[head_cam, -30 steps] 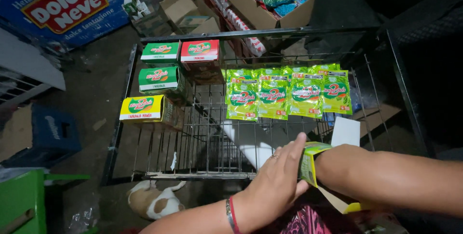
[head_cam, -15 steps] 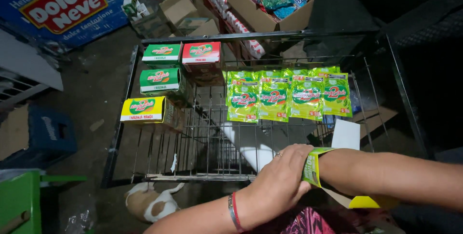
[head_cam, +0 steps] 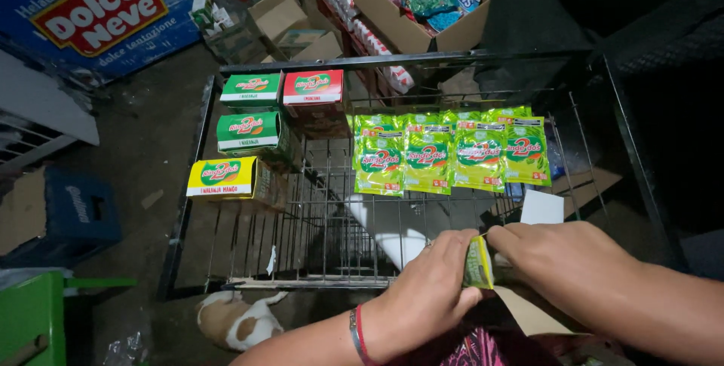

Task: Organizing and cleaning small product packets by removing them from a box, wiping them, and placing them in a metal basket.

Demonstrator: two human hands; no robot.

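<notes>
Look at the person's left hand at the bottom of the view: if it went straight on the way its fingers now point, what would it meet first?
The left hand points up and right, already touching the green packet pinched between both hands. Straight beyond lies the right hand, so it would likely meet that next.

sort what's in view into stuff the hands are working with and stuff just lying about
In hand:
- left hand and right hand, both gripping a green sachet
- row of green sachets on the wire rack

Lying about:
- green, red and yellow boxes
- cardboard box
- dog
- blue crate
</notes>
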